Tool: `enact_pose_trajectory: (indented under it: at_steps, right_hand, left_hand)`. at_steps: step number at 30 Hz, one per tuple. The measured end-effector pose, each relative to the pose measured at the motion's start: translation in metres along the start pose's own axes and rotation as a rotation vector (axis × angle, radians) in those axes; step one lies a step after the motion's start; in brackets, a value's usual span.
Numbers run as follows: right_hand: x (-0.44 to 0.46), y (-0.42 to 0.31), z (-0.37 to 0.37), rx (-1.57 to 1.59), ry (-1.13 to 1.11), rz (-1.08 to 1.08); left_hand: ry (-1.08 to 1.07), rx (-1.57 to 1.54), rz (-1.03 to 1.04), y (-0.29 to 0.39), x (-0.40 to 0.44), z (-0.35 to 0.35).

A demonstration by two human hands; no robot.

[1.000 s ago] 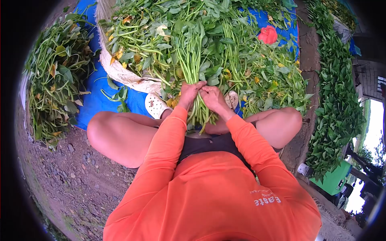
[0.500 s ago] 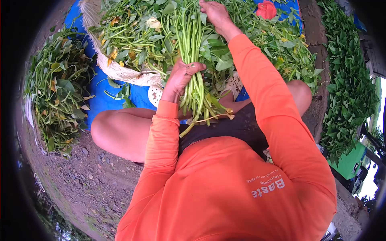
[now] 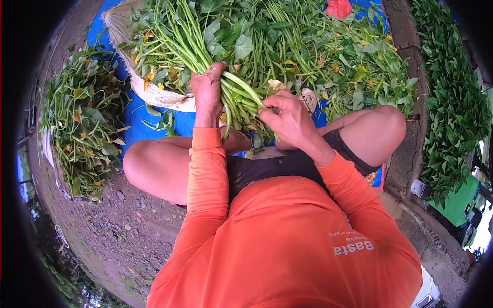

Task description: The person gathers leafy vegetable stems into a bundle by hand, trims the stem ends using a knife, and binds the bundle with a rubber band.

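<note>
While the blue sheet (image 3: 134,126) bears the broad pile of greens (image 3: 354,84), a sack (image 3: 160,98) lies beneath the pile's left part, its edge loose; greens near that edge could slide off if the cloth were tugged. The bunch of greens (image 3: 186,45) is held over the pile's near edge, its leafy tops slanting up and left and merging visually with the leaves behind, so pulling could snag loose stems. The left hand (image 3: 207,91) is closed round the stems at mid-length; a slack grip could let the bunch fan out, while a hard squeeze might bruise it. The right hand (image 3: 288,119) pinches stem ends at the lower right; a sideways pull there could snap stems or leave ends uneven. Yellow leaves (image 3: 149,76) lying nearby could get mixed in unnoticed.
</note>
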State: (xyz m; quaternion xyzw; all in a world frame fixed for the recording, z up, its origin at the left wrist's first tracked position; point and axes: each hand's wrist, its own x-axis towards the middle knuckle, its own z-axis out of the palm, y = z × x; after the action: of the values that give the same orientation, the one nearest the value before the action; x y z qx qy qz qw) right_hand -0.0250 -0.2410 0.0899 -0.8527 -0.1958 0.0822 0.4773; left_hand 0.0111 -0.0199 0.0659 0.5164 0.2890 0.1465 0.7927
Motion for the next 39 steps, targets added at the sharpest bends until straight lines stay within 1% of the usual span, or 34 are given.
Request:
enact_pose_trajectory:
  at_steps: [1, 4, 8, 9, 12, 15, 17, 19, 21, 22, 24, 25, 26, 27, 29, 31, 32, 33, 34, 35, 36, 37, 38, 39]
  right_hand:
    - [0.001, 0.008, -0.006, 0.162, -0.202, 0.326]
    - [0.007, 0.006, -0.020, 0.766, -0.262, 0.714]
    - [0.015, 0.011, -0.018, 0.729, -0.251, 0.578]
    - [0.019, 0.008, -0.020, 0.684, -0.305, 0.574]
    - [0.027, 0.004, -0.017, 0.635, -0.257, 0.604]
    - [0.040, 0.016, -0.013, 0.359, -0.447, 0.347]
    - [0.044, 0.021, 0.002, 0.098, -0.870, 0.039]
    - [0.035, 0.036, 0.012, 0.077, -1.161, 0.029]
    - [0.047, 0.025, -0.025, -0.044, -1.063, 0.051]
    - [0.055, 0.018, -0.050, -0.103, -1.021, 0.062]
    - [0.082, 0.025, -0.117, -0.104, -0.756, 0.281]
    - [0.094, 0.039, -0.148, -0.116, -0.590, 0.478]
    - [0.106, 0.075, -0.176, -0.068, -0.375, 0.572]
    - [0.110, 0.122, -0.201, -0.450, -0.165, 0.523]
    - [0.115, 0.149, -0.206, -0.897, 0.073, 0.468]
    - [0.129, 0.133, -0.174, -1.041, 0.114, 0.489]
    - [0.135, 0.159, -0.143, -0.817, 0.048, 0.312]
    - [0.137, 0.142, -0.097, -0.550, -0.036, 0.387]
    - [0.137, 0.132, -0.051, -0.354, -0.179, 0.386]
    - [0.139, 0.117, -0.007, -0.354, -0.297, 0.491]
    - [0.135, 0.112, 0.030, -0.354, -0.298, 0.508]
    - [0.133, 0.107, 0.059, -0.368, -0.253, 0.537]
    - [0.134, 0.107, 0.078, -0.383, -0.208, 0.564]
    - [0.135, 0.118, 0.092, -0.309, -0.156, 0.593]
  left_hand:
    - [-0.017, 0.006, 0.000, -0.007, 0.001, -0.009]
    - [-0.031, -0.004, 0.009, -0.016, 0.004, -0.021]
    - [-0.029, -0.025, -0.023, -0.007, -0.005, -0.010]
    - [-0.018, -0.066, 0.023, 0.003, -0.013, 0.001]
    - [0.010, -0.070, 0.087, -0.001, -0.008, -0.006]
    - [0.031, -0.068, 0.109, -0.008, 0.001, -0.015]
    - [0.071, -0.066, 0.112, -0.011, 0.007, -0.019]
    - [0.076, -0.055, 0.116, -0.009, 0.017, -0.030]
    - [0.090, -0.040, 0.108, -0.001, 0.024, -0.046]
    - [0.125, -0.060, 0.054, 0.016, 0.017, -0.044]
    - [0.185, -0.025, 0.095, 0.022, 0.022, -0.059]
    - [0.212, -0.030, 0.096, 0.030, 0.019, -0.058]
    - [0.215, -0.004, 0.107, 0.033, 0.020, -0.062]
    - [0.203, 0.012, 0.092, 0.033, 0.022, -0.069]
    - [0.193, 0.019, 0.093, 0.033, 0.024, -0.072]
    - [0.203, 0.002, 0.126, 0.035, 0.028, -0.067]
    - [0.194, 0.007, 0.103, 0.036, 0.028, -0.064]
    - [0.179, 0.022, 0.100, 0.034, 0.029, -0.064]
    - [0.161, 0.034, 0.103, 0.032, 0.032, -0.063]
    - [0.169, 0.041, 0.106, 0.031, 0.034, -0.059]
    - [0.180, 0.037, 0.082, 0.037, 0.030, -0.050]
    - [0.162, 0.042, 0.086, 0.037, 0.029, -0.050]
    - [0.144, 0.045, 0.091, 0.036, 0.029, -0.051]
    - [0.137, 0.076, 0.066, 0.036, 0.029, -0.054]
